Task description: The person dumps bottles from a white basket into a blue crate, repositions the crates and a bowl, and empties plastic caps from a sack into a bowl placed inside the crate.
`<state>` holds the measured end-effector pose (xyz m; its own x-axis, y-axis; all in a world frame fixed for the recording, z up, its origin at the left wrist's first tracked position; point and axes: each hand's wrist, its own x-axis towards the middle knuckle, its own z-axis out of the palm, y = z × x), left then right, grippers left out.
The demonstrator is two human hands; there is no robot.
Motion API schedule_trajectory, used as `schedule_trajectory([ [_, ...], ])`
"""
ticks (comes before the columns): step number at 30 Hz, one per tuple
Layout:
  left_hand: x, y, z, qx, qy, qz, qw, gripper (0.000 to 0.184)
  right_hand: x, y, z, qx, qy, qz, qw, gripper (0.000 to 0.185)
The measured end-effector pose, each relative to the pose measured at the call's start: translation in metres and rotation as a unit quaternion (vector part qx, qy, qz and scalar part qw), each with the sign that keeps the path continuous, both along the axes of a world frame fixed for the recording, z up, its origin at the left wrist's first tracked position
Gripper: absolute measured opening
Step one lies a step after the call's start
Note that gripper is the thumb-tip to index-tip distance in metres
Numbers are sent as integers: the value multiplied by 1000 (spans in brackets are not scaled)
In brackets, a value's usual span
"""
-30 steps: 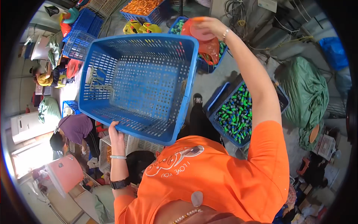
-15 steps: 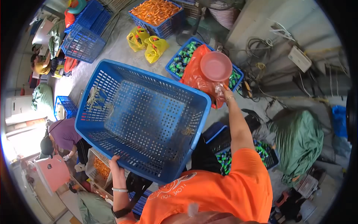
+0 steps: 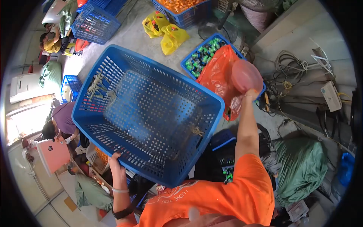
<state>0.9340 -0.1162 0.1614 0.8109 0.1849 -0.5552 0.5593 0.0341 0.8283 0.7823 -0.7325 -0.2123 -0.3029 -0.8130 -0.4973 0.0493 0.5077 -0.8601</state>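
A large blue plastic basket (image 3: pixel 151 113) is tilted in front of me, its inside facing up toward me. My left hand (image 3: pixel 115 162) is closed on the basket's lower left rim. At the right, my right hand (image 3: pixel 250 94) is closed on the near edge of a pink plastic bowl (image 3: pixel 246 75), which is tilted so that it looks narrower. Under and beside the bowl lies a red plastic bag (image 3: pixel 219 75). Both are over a blue crate (image 3: pixel 186 65) with many small green-and-black wrapped pieces in it. My right fingertips are partly hidden by the bowl.
Two yellow bags (image 3: pixel 174 39) stand on the concrete floor near a crate of orange pieces (image 3: pixel 181 5). A fan base (image 3: pixel 217 32) is behind the green crate. Cables (image 3: pixel 293 64) hang along the right wall. A person in purple (image 3: pixel 64 117) bends at the left.
The pink bowl has tipped from facing up to a slanted position, with my right hand at its edge. My view has shifted, and the basket stays in my left hand.
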Motion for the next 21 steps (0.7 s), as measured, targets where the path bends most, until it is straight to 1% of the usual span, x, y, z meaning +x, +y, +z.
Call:
schedule_trajectory([
  [1,3,2,-5,9,-5,0,1000,46,-21,-28,-23,-61,102,38,992,39],
  [2,4,4,-5,19,-8,-1,1000,46,-45,-36,-35,-117,205,77,969,36],
  [3,4,6,-1,28,8,-10,1000,46,-64,-33,-9,-117,65,61,989,40],
  [4,5,5,0,24,13,-12,1000,45,-77,-35,33,-119,-78,40,989,45],
  [5,7,2,0,20,16,-14,1000,45,-90,-31,65,-116,-64,33,991,45],
  [7,8,2,5,23,29,-20,999,45,-119,-4,118,-65,-145,51,986,45],
  [8,9,3,9,29,35,-16,999,45,-127,12,132,-42,-191,61,979,45],
  [9,10,2,10,32,38,-12,999,45,-132,29,139,30,-219,152,963,47],
  [10,12,2,10,35,38,-7,999,46,-135,39,140,100,-246,240,934,50],
  [12,14,9,10,32,42,-17,998,46,-143,53,82,203,-185,292,916,59],
  [15,16,11,6,17,41,-30,999,46,-122,74,32,213,-192,294,912,55],
  [16,14,11,8,19,41,-36,998,46,-122,80,-2,215,-196,296,910,55],
  [18,14,8,7,20,38,-47,998,46,-127,91,-90,212,-99,306,923,53],
  [19,16,8,6,21,33,-47,998,46,-120,92,-98,209,-49,309,927,52],
  [20,18,9,5,23,45,-50,997,46,-114,91,-104,208,-52,311,926,52],
  [21,18,11,5,25,58,-52,997,46,-97,92,-84,204,17,312,928,50],
])
